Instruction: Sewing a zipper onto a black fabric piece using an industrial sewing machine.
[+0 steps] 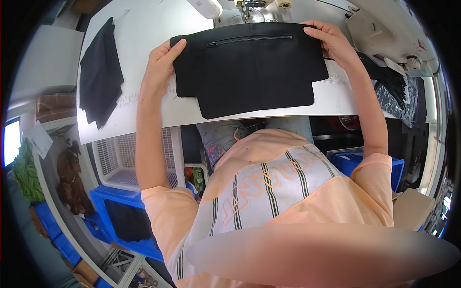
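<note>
A black fabric panel [249, 72] is stretched out flat between my hands over the front of the white sewing table. Along its upper part runs a zipper [249, 41], lying closed. Notches are cut from its two lower corners. My left hand [162, 60] pinches the upper left corner, thumb on top. At the upper right corner my right hand [331, 41] grips the cloth the same way, its fingers partly hidden behind it. The needle area of a sewing machine [247, 10] stands just beyond the panel's far edge.
A stack of black cloth pieces [101, 74] lies on the table's left side. The machine's body [384, 36] fills the far right, with black pieces in clear plastic [398, 93] below. A white basket [110, 158] and a blue crate [103, 201] stand under the left edge.
</note>
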`<action>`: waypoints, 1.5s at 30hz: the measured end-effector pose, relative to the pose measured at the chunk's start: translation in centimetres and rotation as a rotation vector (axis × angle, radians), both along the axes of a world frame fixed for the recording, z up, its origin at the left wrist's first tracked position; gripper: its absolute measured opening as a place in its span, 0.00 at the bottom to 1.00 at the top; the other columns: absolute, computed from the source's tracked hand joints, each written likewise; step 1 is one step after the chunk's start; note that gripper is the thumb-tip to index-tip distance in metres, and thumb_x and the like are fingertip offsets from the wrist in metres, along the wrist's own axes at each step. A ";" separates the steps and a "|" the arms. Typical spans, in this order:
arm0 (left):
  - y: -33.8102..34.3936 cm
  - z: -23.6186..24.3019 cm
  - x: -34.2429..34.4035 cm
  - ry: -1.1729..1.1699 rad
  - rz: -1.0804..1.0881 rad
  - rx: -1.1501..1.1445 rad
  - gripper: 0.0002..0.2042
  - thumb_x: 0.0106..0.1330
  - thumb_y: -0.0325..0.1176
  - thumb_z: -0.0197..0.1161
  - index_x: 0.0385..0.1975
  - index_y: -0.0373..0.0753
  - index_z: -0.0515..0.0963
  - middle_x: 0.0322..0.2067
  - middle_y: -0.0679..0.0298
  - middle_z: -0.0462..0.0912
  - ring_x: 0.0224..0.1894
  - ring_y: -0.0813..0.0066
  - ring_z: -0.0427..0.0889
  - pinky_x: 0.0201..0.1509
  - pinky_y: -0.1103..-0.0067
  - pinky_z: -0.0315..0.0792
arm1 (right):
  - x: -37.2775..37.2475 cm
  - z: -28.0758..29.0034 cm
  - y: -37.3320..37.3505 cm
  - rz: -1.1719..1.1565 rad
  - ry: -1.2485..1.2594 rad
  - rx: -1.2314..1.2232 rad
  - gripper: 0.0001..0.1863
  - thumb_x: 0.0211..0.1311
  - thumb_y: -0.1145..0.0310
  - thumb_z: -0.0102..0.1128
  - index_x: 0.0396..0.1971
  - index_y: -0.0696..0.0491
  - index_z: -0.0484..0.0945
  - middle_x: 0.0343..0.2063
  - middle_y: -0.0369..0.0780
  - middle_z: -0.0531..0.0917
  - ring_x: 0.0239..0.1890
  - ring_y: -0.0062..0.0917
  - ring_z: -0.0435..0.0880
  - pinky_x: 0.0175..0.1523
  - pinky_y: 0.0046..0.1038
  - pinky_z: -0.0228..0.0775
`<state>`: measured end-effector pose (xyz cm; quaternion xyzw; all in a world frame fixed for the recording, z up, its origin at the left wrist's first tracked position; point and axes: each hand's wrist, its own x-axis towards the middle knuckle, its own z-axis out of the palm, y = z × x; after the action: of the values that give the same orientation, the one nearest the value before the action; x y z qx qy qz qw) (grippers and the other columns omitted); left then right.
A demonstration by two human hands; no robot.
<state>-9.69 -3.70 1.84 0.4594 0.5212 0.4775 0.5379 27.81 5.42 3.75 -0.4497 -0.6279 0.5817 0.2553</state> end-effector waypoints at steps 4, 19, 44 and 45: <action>-0.8 0.5 -0.4 0.195 0.057 0.008 0.14 0.67 0.35 0.61 0.49 0.35 0.78 0.38 0.65 0.84 0.39 0.82 0.80 0.43 0.84 0.72 | -0.2 -0.1 -0.1 -0.007 0.011 -0.006 0.16 0.67 0.60 0.57 0.49 0.53 0.79 0.28 0.29 0.83 0.23 0.06 0.79 0.24 0.10 0.68; 3.6 2.1 7.1 0.923 -0.275 0.287 0.20 0.57 0.37 0.69 0.48 0.35 0.79 0.42 0.56 0.83 0.47 0.68 0.80 0.50 0.77 0.72 | 0.4 -0.2 -0.5 -0.006 -0.088 0.139 0.16 0.68 0.62 0.55 0.49 0.55 0.80 0.37 0.30 0.83 0.38 0.06 0.78 0.42 0.12 0.68; -58.6 -5.9 -14.6 0.852 0.754 -1.031 0.11 0.47 0.31 0.75 0.26 0.37 0.79 0.22 0.68 0.75 0.27 0.77 0.75 0.32 0.76 0.68 | 1.5 -5.4 1.9 -0.070 -0.134 0.521 0.16 0.71 0.67 0.54 0.53 0.58 0.77 0.39 0.35 0.85 0.34 0.09 0.74 0.42 0.12 0.68; -57.1 -4.5 -14.9 1.007 0.716 -1.104 0.15 0.46 0.31 0.75 0.35 0.36 0.82 0.27 0.62 0.81 0.32 0.72 0.81 0.37 0.74 0.72 | 1.5 -5.3 1.8 -0.048 -0.116 0.537 0.16 0.71 0.67 0.54 0.53 0.58 0.77 0.39 0.35 0.85 0.34 0.09 0.74 0.42 0.12 0.68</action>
<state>-24.56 -60.83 -2.61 0.0941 0.9740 0.0325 0.2037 29.35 7.25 -1.53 -0.4132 -0.7623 0.3613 0.3430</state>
